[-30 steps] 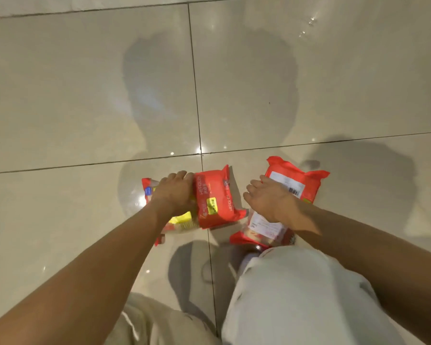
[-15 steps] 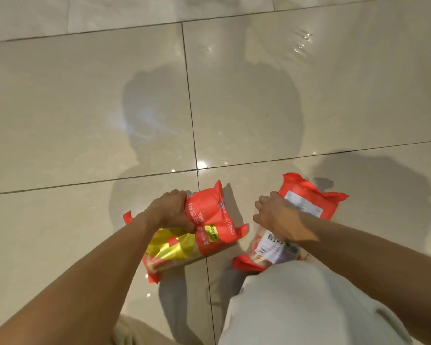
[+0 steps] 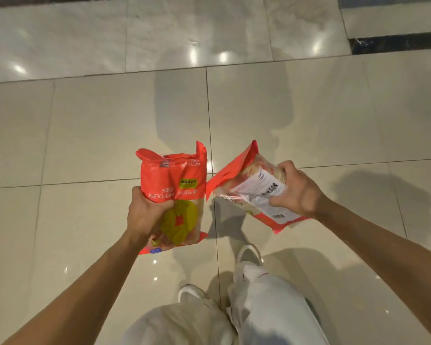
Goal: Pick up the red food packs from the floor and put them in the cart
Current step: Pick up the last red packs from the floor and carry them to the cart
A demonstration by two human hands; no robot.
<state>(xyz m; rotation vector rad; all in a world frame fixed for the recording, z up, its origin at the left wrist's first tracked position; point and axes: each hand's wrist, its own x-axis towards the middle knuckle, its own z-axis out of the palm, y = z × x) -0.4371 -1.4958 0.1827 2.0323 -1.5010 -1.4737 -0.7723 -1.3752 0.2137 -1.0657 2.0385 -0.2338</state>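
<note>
Red pack [image 3: 175,176] upright, gripped by the left hand [image 3: 145,215] — second red pack [image 3: 247,183] tilted, gripped by the right hand [image 3: 297,193]

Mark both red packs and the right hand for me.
Left-hand red pack [image 3: 171,175], head view, upper red panel.
Right-hand red pack [image 3: 259,188], head view, white label.
Right hand [image 3: 296,192], head view, back of hand.

The floor tiles [image 3: 97,133] are smooth and highly glossy, with bright spots of reflected light, and a dark strip [image 3: 396,44] set among them looks like polished veined stone. The yellow-printed red pack [image 3: 174,175] and the white-labelled red pack [image 3: 234,178] are thin, shiny, crinkled plastic film; the label [image 3: 261,189] looks matt, like paper. The pale trousers [image 3: 271,307] are soft matt cloth.
</note>
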